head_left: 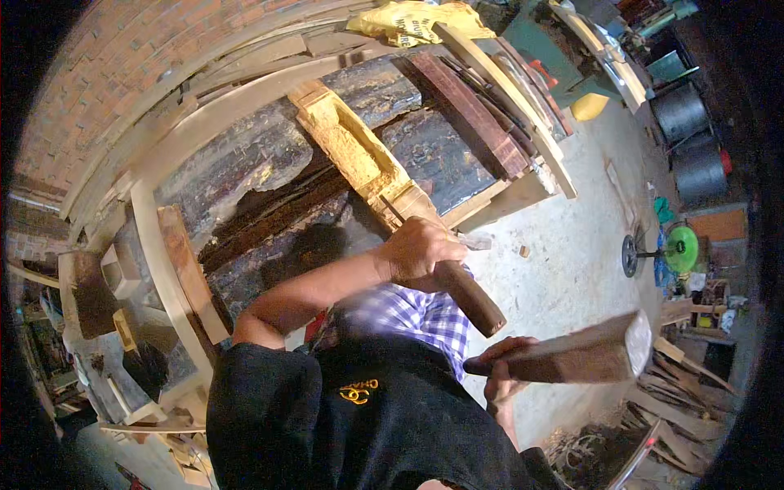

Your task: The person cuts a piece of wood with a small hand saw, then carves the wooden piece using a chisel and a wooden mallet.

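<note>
My left hand [420,253] is closed round a chisel [469,302], whose brown wooden handle sticks out toward the lower right. Its slim blade points up-left at a pale yellow timber piece [318,110], which has a long carved hollow and lies across a dark, rough wooden slab [253,147]. My right hand [502,380] grips a large wooden mallet [580,355] by its handle, held apart from the chisel, low on the right. The mallet's broad head is angled to the right, slightly blurred.
Reddish-brown boards [465,106] and pale planks lie beside the timber. A brick wall [98,90] and a yellow sack [412,20] are beyond. On the concrete floor [563,245] at the right stand a green fan [679,249], black drums [698,163] and scrap wood [678,408]. More timber fills the left.
</note>
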Demonstrator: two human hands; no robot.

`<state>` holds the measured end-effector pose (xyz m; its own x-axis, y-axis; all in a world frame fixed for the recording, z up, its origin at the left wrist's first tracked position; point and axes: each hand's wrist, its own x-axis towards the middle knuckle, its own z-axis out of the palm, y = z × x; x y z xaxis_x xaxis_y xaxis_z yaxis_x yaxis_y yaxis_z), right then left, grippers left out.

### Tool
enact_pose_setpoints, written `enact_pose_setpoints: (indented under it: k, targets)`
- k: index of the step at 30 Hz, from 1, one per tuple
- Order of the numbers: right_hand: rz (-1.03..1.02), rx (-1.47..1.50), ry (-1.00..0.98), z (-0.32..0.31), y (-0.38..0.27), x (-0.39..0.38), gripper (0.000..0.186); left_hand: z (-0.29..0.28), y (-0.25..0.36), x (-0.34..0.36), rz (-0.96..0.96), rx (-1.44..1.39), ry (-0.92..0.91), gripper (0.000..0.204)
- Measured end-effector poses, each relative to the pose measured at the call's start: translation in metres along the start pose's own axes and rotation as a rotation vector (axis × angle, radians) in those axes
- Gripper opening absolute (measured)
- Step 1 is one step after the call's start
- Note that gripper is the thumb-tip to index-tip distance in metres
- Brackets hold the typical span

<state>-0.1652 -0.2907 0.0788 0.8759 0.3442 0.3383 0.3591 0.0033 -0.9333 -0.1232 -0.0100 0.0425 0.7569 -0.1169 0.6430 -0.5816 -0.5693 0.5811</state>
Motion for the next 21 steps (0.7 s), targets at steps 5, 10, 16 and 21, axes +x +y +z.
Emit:
enact_pose_setpoints:
  k: [5,10,16,21]
  targets:
    - [0.155,-0.122,-0.046,0.001,0.002,-0.014,0.062,-0.005,-0.008,-0.001,-0.050,0.032,-0.072,0.011]
    - [0.225,-0.020,0.007,0.001,0.003,-0.018,0.055,-0.005,-0.013,0.001,-0.091,-0.061,0.010,0.021]
    - [0.359,0.088,-0.088,-0.004,0.009,-0.021,0.044,-0.008,-0.017,0.001,-0.134,-0.128,-0.014,0.025]
    - [0.148,-0.195,-0.144,-0.016,0.030,-0.031,0.052,-0.009,-0.019,-0.001,-0.141,-0.123,-0.025,0.026]
